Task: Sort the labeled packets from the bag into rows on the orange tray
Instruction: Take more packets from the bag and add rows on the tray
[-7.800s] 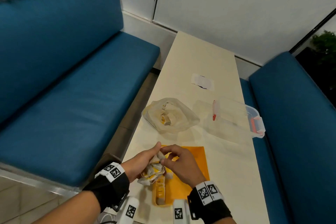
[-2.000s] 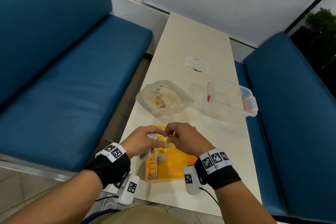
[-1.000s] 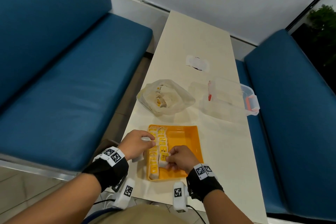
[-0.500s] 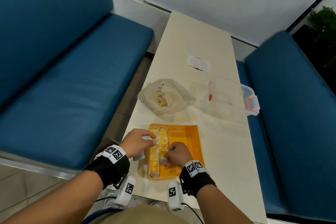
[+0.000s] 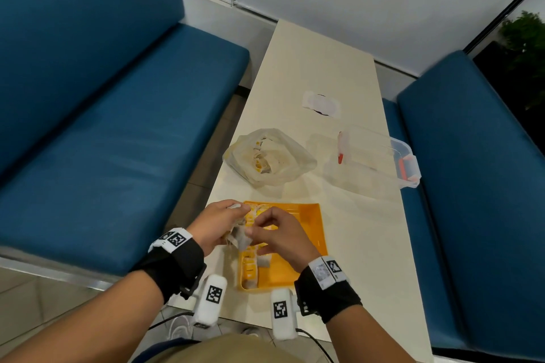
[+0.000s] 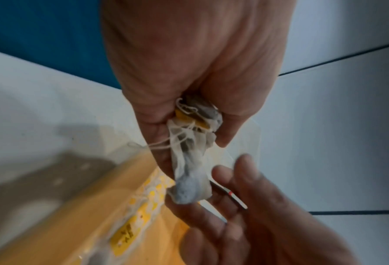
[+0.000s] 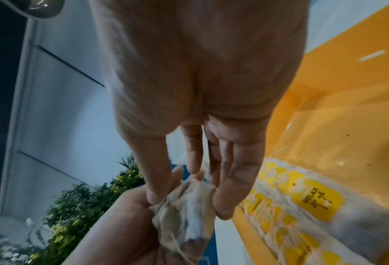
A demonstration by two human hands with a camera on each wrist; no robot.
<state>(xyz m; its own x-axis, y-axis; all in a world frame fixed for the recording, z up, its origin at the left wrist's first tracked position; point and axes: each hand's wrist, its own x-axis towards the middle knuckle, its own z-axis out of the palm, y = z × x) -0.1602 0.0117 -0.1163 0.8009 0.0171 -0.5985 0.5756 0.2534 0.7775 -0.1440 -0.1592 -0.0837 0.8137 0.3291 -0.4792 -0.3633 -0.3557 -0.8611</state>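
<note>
Above the orange tray, the left hand grips a bunch of packets (strings dangling). The right hand pinches its lower end.

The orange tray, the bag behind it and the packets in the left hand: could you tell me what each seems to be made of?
Orange tray: apparently rigid moulded plastic, glossy, with highlights on its floor. Bag: thin translucent plastic film, crinkled, contents showing through. Packets gripped by the left hand: likely porous paper or mesh like tea bags, matte, semi-sheer over dark filling, with strings and yellow tags.
</note>
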